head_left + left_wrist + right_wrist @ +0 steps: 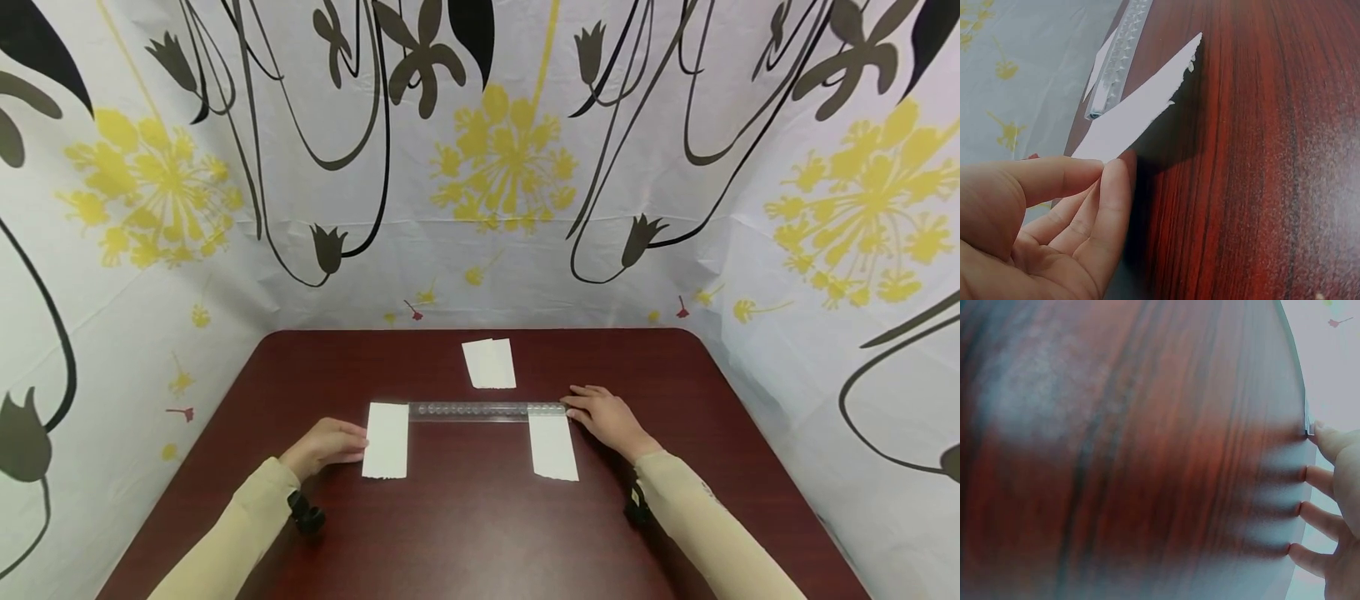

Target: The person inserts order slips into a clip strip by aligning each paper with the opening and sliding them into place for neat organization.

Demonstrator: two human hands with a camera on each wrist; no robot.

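My left hand [330, 446] pinches a white paper piece [386, 442] by its left edge, between thumb and fingers. In the left wrist view the paper [1147, 100] tilts above the table, casts a shadow, and shows a ragged torn edge. A clear plastic ruler [472, 411] lies crosswise, its left end beside that paper. At the ruler's right end, my right hand [606, 419] rests with fingers spread, the thumb touching the end and the fingertips on the table in the right wrist view. A second paper piece [553, 450] lies partly beneath the ruler's right part.
Beyond the ruler, overlapping white paper pieces [491, 364] lie near the back of the dark red-brown table [465, 533]. A patterned cloth [510, 275] hangs behind the table and along its sides. Black straps with small devices circle both wrists.
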